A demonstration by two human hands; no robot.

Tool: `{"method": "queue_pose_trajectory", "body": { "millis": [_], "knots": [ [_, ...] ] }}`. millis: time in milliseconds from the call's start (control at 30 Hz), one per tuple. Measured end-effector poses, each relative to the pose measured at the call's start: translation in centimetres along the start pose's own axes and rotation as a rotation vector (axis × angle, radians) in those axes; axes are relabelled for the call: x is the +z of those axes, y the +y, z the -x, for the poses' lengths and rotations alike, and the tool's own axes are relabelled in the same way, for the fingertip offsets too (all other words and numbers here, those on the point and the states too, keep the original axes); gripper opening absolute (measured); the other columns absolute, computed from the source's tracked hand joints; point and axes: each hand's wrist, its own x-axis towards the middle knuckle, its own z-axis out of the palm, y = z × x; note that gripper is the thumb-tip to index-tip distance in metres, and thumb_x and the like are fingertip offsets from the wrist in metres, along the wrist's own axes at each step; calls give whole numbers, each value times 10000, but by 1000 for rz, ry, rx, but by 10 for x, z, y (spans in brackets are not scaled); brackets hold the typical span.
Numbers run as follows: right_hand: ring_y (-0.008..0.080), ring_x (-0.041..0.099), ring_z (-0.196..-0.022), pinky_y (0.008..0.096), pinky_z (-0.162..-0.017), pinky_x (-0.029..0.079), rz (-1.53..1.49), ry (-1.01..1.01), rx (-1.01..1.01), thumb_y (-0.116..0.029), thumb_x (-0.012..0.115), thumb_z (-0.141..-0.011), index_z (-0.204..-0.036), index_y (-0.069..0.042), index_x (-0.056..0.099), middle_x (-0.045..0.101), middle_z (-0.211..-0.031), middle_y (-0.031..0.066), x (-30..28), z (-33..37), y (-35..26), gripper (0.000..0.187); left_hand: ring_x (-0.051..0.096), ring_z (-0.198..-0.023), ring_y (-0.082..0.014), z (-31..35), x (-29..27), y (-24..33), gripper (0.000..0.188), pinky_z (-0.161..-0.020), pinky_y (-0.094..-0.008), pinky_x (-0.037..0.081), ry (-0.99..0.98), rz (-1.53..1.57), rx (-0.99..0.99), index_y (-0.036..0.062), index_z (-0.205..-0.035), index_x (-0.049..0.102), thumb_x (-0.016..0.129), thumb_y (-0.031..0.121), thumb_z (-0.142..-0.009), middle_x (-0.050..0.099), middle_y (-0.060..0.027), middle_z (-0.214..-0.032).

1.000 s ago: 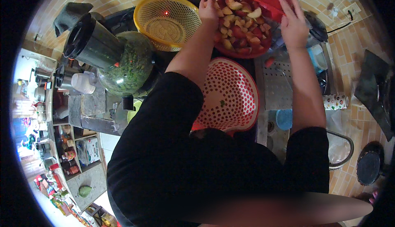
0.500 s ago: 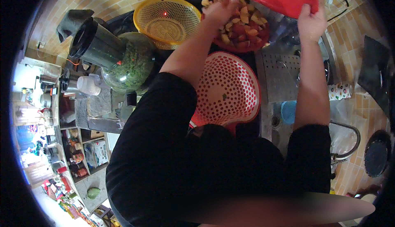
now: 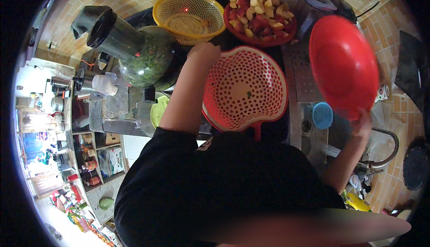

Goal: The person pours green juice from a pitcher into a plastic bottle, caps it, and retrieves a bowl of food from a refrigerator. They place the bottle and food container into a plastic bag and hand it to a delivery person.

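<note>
My right hand (image 3: pixel 361 125) grips the lower rim of a red plastic basin (image 3: pixel 342 63), which is tilted up on its side over the sink area. The inside of the basin looks bare and shiny. My left hand (image 3: pixel 206 52) is at the upper left rim of a white and red colander (image 3: pixel 246 83). The fingers curl down out of sight, so whether they grip the rim is hidden. A small green scrap (image 3: pixel 249 94) lies in the colander. Just beyond, a red bowl (image 3: pixel 286 36) is heaped with cut fruit pieces (image 3: pixel 260 12).
At the back left stands a yellow colander (image 3: pixel 172 16). Left of my arm is a food processor (image 3: pixel 148 56) holding chopped greens. A small blue basket (image 3: pixel 322 115) sits by the sink, near the curved faucet (image 3: pixel 394 146). Shelves with jars (image 3: pixel 92 166) stand at the left.
My left hand has left the cut fruit and come back toward me to the white and red colander. My right hand has brought the red basin down and nearer, tilting it upright.
</note>
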Motion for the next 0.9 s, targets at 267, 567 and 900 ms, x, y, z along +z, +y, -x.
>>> {"method": "queue_pose_trajectory", "body": {
  "millis": [267, 567, 900],
  "knots": [
    [346, 539, -1144, 464, -783, 581, 9, -59, 25, -101, 616, -795, -1331, -105, 406, 477, -1307, 139, 36, 38, 108, 575, 507, -1240, -359, -79, 64, -34, 539, -1054, -464, 366, -89, 56, 56, 10, -1231, 594, 292, 373, -970, 534, -193, -1334],
    [432, 526, -1174, 514, -908, 507, 1166, 588, -648, -266, 610, -840, -1429, -133, 363, 469, -1342, 233, -42, -30, 125, 653, 599, -1124, -323, -58, 20, -17, 347, -943, -442, 444, -292, 260, -107, 56, -1131, 662, 488, 164, -851, 633, -182, -1194],
    [277, 499, -1260, 356, -959, 468, 1088, -518, -1057, -199, 583, -939, -1319, -106, 531, 483, -1393, 164, 314, -39, 22, 394, 641, -1028, -337, -87, 46, -43, 287, -860, -446, 510, -57, -203, 100, 75, -1057, 701, 586, 154, -805, 658, -173, -1123]
  ]
}}
